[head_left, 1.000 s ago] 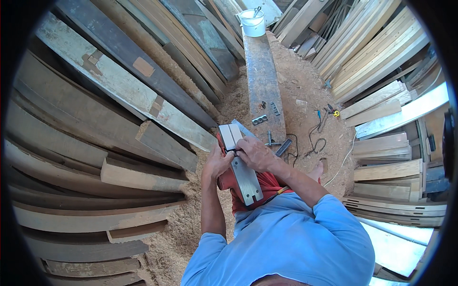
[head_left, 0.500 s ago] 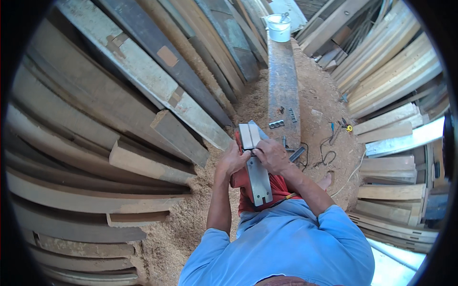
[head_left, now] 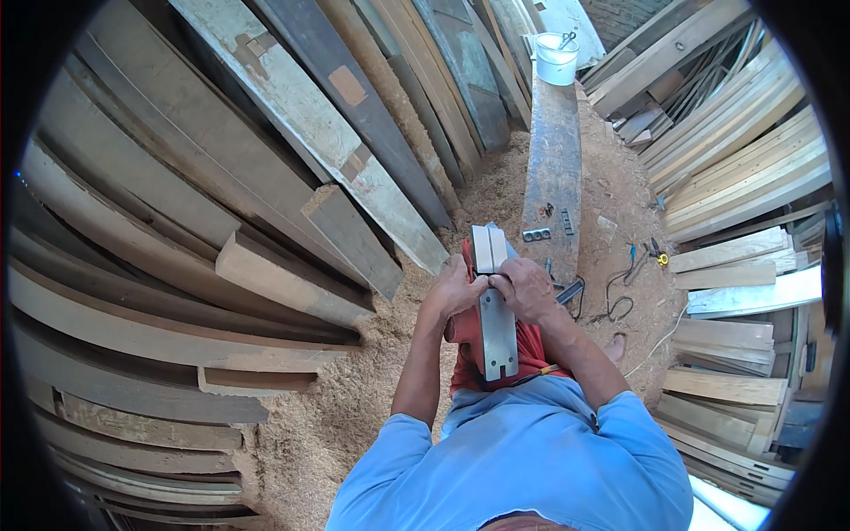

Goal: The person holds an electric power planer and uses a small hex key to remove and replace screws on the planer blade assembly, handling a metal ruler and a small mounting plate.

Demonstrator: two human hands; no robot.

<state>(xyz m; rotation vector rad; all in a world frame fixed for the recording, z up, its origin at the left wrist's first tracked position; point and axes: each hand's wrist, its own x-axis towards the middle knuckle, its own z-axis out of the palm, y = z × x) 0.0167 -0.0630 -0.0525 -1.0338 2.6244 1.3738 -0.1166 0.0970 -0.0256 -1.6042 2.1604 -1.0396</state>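
Note:
An electric planer with a red body lies sole up on my lap, its long grey metal rear plate (head_left: 498, 341) toward me and its pale grooved front plate (head_left: 489, 250) away from me. My left hand (head_left: 455, 288) is closed around its left side, thumb at the gap between the plates. From the right, my right hand (head_left: 526, 290) bends its fingers into that same gap, the fingertips of both hands nearly meeting. Whether anything small is pinched there is hidden. A thin tool with a yellow handle (head_left: 547, 369) lies across my red shorts, right of the planer.
A narrow plank (head_left: 553, 168) stretches ahead, bearing a white bucket (head_left: 556, 60) and a small dark metal piece with holes (head_left: 536, 235). Yellow-handled pliers (head_left: 660, 257) and a dark cord (head_left: 611, 305) lie on sawdust at right. Stacked boards (head_left: 292, 292) line both sides.
The view has shifted, so the surroundings sit slightly farther right and lower. Both hands stay at the planer's gap, with only slight finger movement.

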